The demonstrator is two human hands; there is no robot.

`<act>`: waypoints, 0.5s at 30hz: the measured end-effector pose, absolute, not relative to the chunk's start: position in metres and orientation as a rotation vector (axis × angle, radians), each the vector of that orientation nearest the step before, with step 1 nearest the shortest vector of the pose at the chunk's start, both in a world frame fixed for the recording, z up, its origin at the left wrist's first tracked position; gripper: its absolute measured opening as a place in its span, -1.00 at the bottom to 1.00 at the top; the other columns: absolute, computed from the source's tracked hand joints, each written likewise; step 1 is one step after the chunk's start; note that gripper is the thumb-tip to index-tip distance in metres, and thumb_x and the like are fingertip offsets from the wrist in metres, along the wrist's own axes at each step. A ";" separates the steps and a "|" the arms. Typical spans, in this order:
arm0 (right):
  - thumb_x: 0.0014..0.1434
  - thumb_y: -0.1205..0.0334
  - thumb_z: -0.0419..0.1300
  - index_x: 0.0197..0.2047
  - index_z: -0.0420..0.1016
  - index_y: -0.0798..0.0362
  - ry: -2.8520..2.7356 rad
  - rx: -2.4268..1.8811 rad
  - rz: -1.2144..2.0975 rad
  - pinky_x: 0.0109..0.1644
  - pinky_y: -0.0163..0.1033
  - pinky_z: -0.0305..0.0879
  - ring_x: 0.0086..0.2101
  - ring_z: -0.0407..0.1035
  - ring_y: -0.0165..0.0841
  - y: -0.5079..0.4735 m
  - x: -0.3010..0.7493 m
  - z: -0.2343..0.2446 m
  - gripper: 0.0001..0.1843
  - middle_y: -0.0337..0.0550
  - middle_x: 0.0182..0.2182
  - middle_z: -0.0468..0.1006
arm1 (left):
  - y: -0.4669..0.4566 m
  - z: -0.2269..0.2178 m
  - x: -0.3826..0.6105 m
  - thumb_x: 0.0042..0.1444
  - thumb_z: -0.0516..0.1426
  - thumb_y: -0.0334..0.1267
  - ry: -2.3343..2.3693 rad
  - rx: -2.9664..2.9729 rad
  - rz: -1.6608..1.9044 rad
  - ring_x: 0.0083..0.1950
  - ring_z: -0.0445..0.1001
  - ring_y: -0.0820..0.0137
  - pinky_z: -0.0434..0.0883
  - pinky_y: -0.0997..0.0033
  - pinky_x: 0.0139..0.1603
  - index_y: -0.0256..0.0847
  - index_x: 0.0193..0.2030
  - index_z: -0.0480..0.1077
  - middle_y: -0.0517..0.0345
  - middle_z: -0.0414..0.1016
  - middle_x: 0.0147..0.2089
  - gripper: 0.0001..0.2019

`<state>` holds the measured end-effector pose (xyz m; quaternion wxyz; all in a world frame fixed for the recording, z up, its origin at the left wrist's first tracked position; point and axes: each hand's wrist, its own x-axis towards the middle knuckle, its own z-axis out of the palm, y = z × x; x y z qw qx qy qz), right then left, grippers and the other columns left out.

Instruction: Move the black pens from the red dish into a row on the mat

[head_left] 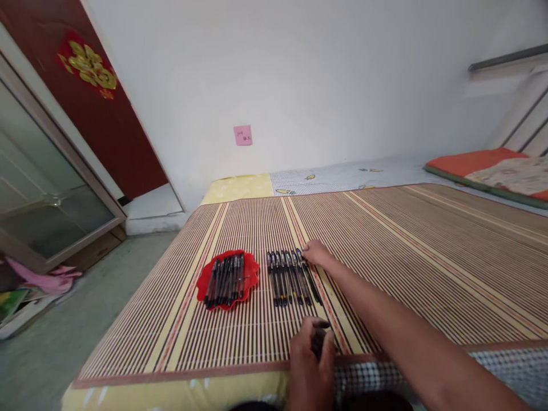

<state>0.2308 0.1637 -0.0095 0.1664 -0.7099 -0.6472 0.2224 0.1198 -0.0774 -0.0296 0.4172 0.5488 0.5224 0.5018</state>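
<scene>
My right hand (315, 252) pinches the top end of the rightmost pen (313, 282), which lies slanted on the striped mat. Left of it, several black pens (289, 277) lie side by side in a row, with dark caps toward the wall. My left hand (311, 357) rests near the mat's front edge, below the row. Its fingers are loosely curled, with a gap between thumb and index finger; nothing held shows, though the palm is shadowed. A red scalloped plate (254, 268) to the left bears several more black pens (225, 277).
The bamboo mat (385, 251) covers a bed along a white wall with a pink note (243, 135). An orange folded quilt (475, 162) lies at the far right. Left are a dark red door (107, 120), a glass-panelled door (47, 182) and grey floor (98, 297).
</scene>
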 end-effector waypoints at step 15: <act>0.11 0.10 0.29 -0.41 0.53 0.12 -1.818 -1.937 0.642 -0.44 -0.32 0.09 -0.48 0.40 -0.38 0.166 0.233 -0.017 -0.77 -0.12 -0.49 0.53 | -0.079 -0.022 0.119 0.20 0.14 -0.05 1.244 1.310 1.246 -0.28 0.46 0.30 0.38 0.40 -0.24 -0.19 -0.21 0.47 0.04 0.52 -0.33 -0.75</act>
